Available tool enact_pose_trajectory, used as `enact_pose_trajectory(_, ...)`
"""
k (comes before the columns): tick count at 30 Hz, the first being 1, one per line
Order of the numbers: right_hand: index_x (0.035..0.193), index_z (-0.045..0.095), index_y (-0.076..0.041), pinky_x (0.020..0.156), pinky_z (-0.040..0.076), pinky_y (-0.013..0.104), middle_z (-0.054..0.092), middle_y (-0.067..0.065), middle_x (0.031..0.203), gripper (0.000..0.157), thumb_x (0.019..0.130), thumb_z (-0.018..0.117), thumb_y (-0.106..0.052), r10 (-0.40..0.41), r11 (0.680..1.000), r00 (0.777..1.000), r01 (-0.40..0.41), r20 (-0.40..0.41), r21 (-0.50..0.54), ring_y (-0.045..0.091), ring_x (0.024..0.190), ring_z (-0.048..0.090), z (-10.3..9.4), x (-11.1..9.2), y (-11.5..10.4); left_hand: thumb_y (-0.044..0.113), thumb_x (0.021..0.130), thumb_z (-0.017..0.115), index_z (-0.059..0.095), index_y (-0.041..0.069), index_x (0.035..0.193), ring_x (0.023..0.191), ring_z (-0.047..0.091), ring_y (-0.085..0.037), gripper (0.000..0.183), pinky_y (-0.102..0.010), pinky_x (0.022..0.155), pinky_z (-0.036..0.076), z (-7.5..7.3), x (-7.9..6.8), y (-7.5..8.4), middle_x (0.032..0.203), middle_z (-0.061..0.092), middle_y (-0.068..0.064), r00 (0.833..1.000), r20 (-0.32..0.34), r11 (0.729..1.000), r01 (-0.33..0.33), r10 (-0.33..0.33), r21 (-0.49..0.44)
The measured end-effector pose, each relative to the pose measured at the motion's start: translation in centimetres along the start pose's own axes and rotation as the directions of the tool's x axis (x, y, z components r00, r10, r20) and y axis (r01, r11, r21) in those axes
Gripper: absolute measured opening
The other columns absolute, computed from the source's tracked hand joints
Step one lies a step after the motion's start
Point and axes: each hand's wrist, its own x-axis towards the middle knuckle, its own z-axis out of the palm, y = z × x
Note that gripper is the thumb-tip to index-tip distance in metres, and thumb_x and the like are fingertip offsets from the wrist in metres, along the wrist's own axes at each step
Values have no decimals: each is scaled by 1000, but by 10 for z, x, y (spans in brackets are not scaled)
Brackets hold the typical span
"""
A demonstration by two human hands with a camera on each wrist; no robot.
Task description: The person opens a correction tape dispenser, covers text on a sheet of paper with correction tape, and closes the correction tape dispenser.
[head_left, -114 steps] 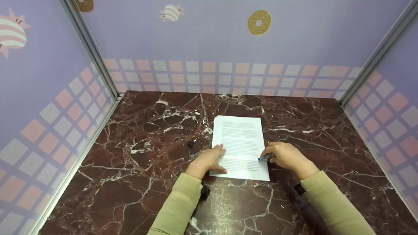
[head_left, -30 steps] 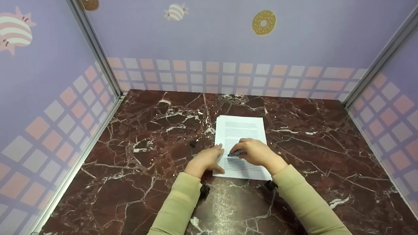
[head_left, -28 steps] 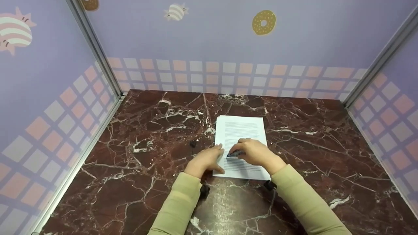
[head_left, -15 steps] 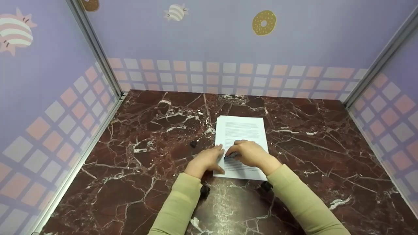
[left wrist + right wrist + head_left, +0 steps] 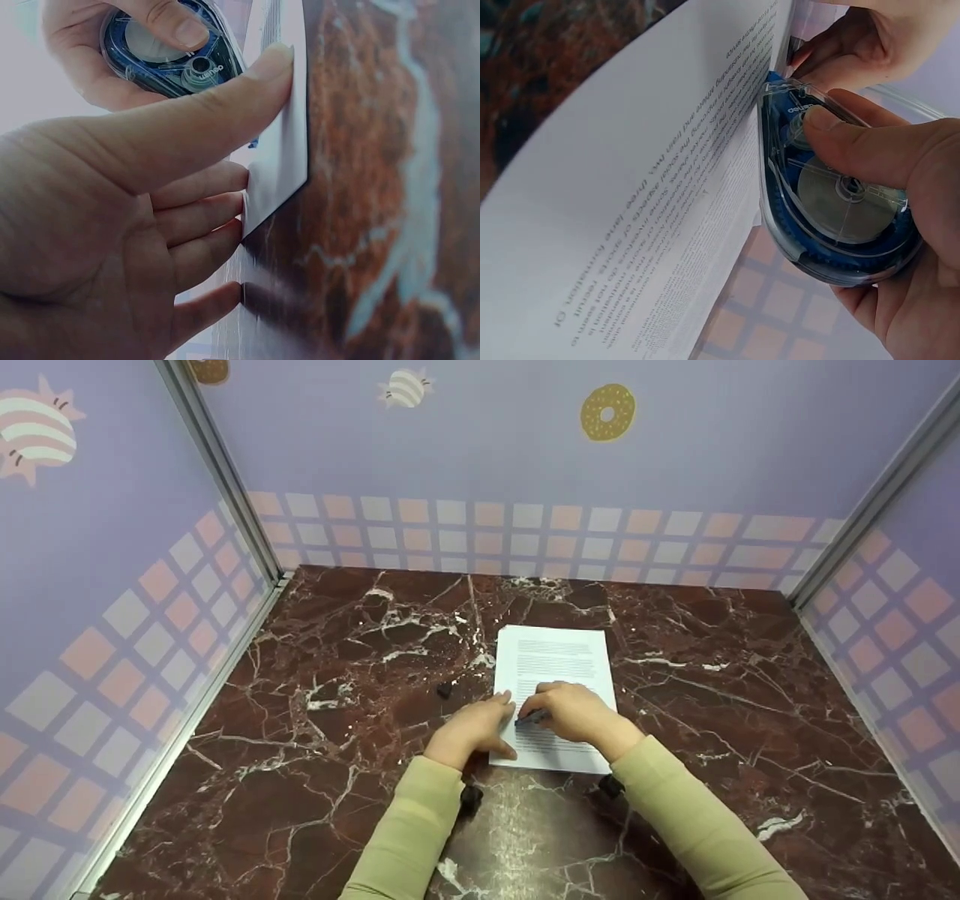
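A sheet of printed paper (image 5: 555, 654), seemingly the top one of a small stack, lies flat on the dark red marble table. My left hand (image 5: 471, 730) rests on the paper's lower left side with thumb and fingers spread. In my right hand (image 5: 579, 715) I grip a blue, clear-cased correction tape dispenser (image 5: 847, 202); the thumb presses on its side. The tip of the dispenser is down at the left end of a text line, close to the left hand. In the left wrist view the dispenser's lower part is hidden behind the left thumb.
A small black object (image 5: 444, 690) lies on the table (image 5: 360, 810) left of the paper. Patterned purple walls (image 5: 480, 450) stand behind and at both sides. White flecks dot the tabletop near the paper.
From the paper's right edge, my right hand has moved left across the sheet with the correction tape dispenser. It barely moves in the last half second. The left hand stays in place.
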Motion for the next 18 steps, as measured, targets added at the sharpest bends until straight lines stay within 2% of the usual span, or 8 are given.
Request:
enact_pose_trajectory(11,102,81,-20,76,61,49,71,3,94,33,76,81,0,0,999,999,2,34,-53,31,90,73,-4,6,-7,34,78,90,47,7,154,154,37,-34,92,-48,127,33,0,1,-1,168,32,-12,1000,-3,1000,4,-4,-9)
enact_pose_trajectory(18,101,80,-22,75,60,50,71,2,93,32,76,82,-1,7,998,999,-4,43,-62,32,89,73,-4,5,-5,34,80,89,45,8,155,154,35,-33,91,-49,126,34,0,0,1,169,31,-11,1000,18,1000,15,-15,-13)
